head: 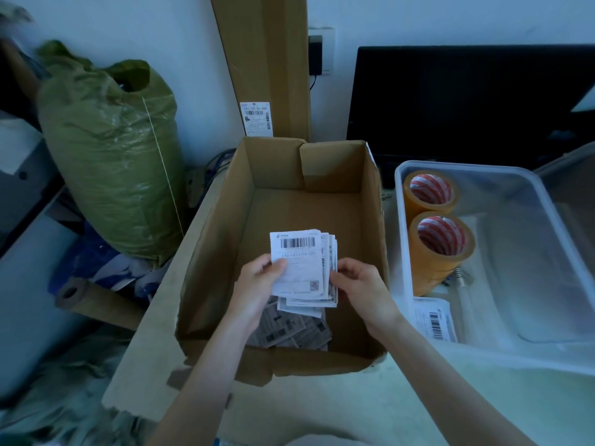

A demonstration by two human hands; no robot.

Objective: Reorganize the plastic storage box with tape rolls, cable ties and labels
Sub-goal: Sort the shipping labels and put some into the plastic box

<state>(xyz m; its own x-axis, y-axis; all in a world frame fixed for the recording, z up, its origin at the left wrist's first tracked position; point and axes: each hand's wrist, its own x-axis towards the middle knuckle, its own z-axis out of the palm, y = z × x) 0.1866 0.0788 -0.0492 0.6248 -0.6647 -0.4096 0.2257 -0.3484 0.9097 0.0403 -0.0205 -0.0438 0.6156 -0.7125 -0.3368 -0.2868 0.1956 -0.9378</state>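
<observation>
While over box (225,220), hands gripping labels (297,268)

Both hands forward — left grip (262,278) closed, right grip (357,281) closed

The white sticker (256,119) on the tall carton (260,59) reads roughly "542-542-00 006" above a barcode; the held labels (297,262) carry barcodes, their digits too blurred to read.

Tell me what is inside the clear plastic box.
Inside the plastic box: two tape rolls, one label, a small item beside it. Anything under them is hidden.
</observation>
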